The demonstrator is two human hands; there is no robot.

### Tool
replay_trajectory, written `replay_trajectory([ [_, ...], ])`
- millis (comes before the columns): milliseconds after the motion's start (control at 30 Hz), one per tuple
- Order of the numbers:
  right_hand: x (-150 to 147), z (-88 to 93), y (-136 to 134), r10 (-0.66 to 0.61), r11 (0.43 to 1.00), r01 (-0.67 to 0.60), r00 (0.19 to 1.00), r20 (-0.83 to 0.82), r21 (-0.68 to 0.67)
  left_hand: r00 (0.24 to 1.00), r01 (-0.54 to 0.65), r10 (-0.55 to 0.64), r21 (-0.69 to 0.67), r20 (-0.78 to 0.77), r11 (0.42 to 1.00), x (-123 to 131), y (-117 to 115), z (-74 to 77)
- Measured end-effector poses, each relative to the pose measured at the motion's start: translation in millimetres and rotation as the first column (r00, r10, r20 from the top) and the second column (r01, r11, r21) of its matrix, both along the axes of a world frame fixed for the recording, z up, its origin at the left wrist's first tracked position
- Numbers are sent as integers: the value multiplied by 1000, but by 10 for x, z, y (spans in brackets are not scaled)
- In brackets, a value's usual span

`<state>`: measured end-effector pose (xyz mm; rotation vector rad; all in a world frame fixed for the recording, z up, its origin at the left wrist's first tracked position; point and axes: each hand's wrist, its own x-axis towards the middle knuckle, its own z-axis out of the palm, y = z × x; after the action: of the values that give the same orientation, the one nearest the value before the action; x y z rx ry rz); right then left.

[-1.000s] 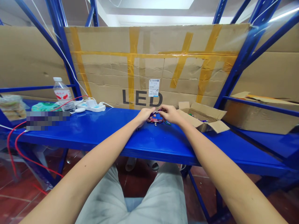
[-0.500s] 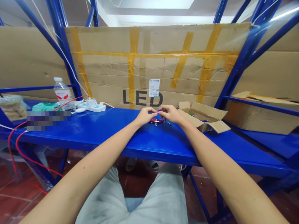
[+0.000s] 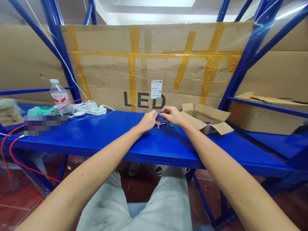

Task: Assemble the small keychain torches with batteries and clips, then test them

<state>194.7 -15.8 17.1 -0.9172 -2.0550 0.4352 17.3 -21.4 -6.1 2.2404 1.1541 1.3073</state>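
Note:
Both my hands meet over the middle of the blue shelf (image 3: 101,134). My left hand (image 3: 148,121) and my right hand (image 3: 173,115) are closed in a pinch on a small purple piece (image 3: 160,113) held between their fingertips. Under them, on the shelf, lies a small cluster of coloured metal clips (image 3: 161,124), red and green among them. What exactly the purple piece is I cannot make out.
An open small cardboard box (image 3: 207,120) with more coloured pieces stands just right of my hands. A large "LED" carton (image 3: 154,67) closes off the back. At left are a water bottle (image 3: 59,100), a white power strip (image 3: 92,110) and red wires (image 3: 14,154). Another carton (image 3: 262,112) lies at right.
My hands have stayed together over the clips, with only slight finger movement. The view has shifted a little down and left.

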Motion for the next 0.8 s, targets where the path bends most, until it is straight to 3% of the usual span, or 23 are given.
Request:
replay_trajectory([
  [133,-6,-3,-10,12,1000,-12,1000,-7,11,997,-16,20,66,-68,998,-21,-30,-10],
  [267,-14,-20,-5,75,990,-82,995,-68,-112,982,-74,103,176,-158,982,-49,-63,-9],
  [467,-30,-22,5,92,966,-125,984,-153,-226,967,-51,113,260,-230,964,-80,-112,27],
  [700,-30,-36,8,94,976,-125,980,-173,-180,993,16,11,219,-119,976,-70,-55,21],
  [800,-9,-60,44,105,983,-128,981,-165,-134,991,-15,38,172,-132,985,-31,-13,-3],
])
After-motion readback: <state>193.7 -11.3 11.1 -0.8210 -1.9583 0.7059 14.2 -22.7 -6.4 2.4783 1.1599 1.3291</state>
